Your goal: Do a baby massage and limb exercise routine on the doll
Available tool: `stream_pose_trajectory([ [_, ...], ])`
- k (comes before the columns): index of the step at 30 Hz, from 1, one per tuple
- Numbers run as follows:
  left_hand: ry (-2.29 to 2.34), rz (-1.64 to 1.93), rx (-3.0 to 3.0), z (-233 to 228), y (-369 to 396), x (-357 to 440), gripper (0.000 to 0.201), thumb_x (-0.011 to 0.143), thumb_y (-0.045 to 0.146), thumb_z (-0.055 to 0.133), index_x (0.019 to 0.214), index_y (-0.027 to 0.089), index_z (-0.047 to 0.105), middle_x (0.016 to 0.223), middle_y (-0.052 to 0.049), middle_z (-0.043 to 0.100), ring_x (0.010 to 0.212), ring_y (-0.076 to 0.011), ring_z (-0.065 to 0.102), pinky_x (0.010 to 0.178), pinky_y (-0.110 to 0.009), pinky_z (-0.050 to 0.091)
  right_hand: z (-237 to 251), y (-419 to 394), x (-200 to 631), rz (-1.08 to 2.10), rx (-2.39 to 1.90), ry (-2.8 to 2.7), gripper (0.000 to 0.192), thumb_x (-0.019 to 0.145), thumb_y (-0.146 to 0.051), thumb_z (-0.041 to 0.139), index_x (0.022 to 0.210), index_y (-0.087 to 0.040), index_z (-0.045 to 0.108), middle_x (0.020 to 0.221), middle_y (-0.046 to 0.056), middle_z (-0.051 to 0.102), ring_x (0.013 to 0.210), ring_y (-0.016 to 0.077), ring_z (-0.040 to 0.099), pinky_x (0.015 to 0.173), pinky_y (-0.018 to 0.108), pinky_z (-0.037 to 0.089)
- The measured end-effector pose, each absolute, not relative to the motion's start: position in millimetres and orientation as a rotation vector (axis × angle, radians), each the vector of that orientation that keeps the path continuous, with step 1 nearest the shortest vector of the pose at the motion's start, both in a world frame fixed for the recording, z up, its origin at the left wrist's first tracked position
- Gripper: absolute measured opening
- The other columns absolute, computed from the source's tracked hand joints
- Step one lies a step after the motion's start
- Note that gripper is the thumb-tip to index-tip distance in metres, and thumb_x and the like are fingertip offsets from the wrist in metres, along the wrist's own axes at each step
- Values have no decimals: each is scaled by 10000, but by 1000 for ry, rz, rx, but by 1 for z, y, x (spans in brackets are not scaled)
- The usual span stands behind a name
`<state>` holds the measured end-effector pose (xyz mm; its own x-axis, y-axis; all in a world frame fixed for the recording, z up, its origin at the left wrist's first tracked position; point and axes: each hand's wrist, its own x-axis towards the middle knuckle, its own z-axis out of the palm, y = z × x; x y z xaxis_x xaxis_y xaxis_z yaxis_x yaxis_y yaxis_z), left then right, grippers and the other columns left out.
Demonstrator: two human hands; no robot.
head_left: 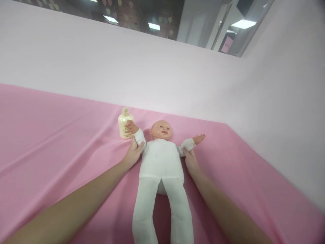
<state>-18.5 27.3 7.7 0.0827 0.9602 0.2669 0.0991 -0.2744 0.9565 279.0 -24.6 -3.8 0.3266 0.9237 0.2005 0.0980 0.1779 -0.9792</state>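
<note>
- Two-handed now, gripping the doll (pixel 161 159) by its arms, with curled left hand (pixel 132 152) nearest the bottle (pixel 124 126), curled right hand (pixel 191 161) farther!
- Seeing it face-up beside the bottle, bald, pinkish-headed, white-bodied

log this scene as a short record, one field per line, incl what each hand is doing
object: doll, white body, lying face up
left hand: holding the doll's arm nearer the bottle
right hand: holding the doll's other arm
bottle state: pale yellow, upright, partly hidden by the doll
surface: wrinkled pink cloth
background: white wall, glassy panel above
</note>
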Motion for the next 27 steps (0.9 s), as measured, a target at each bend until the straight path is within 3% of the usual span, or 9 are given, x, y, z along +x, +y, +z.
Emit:
stream_pose_trajectory([
  [4,1003,1171,1769,8,27,-18,468,1004,393,552,1435,212,535,1419,-130,639,1333,-309,583,1191,-521,428,7,-28,270,824,-1322,-1127,448,841,-403,642,1257,-245,694,1291,80,748,1244,325,661,1151,558,470],
  [9,1020,1095,1929,10,25,-19,507,982,299,533,1485,236,563,1464,-112,629,1387,-328,544,1221,-552,388,26,-37,262,809,-1280,-1290,549,780,-263,617,1323,-297,693,1403,35,711,1343,288,613,1211,508,419],
  [21,1060,1262,1578,8,26,-17,650,1009,465,558,1573,221,347,1525,-149,555,1425,-301,523,1209,-485,409,3,-27,275,910,-1318,-999,509,875,-548,666,1295,-261,674,1330,71,744,1328,333,639,1150,552,497],
  [27,1078,1260,1532,11,24,-18,663,1013,484,551,1581,221,331,1551,-157,536,1460,-302,496,1227,-482,391,10,-31,276,872,-1398,-896,586,866,-614,692,1324,-248,686,1457,94,678,1442,370,551,1233,548,431],
])
